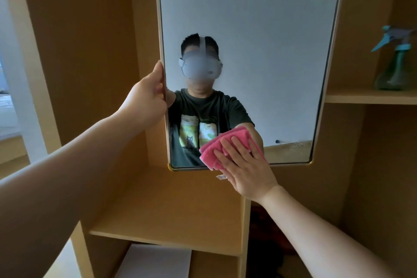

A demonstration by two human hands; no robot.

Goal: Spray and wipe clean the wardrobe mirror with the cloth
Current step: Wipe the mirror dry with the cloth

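The wardrobe mirror (259, 40) is a tall gold-framed panel in the middle of the view. My left hand (149, 97) grips its left edge about halfway down, thumb on the frame. A folded pink cloth (216, 144) lies flat against the glass near the bottom edge. My right hand (246, 165) presses on the cloth with the fingers spread. A green spray bottle (393, 70) with a teal trigger stands alone on a shelf at the right, away from both hands.
Wooden wardrobe shelves surround the mirror: a shelf (171, 210) below it, a side shelf (370, 97) at the right. A white sheet or box (155, 264) lies in the lower compartment. A bright window area is at the far left.
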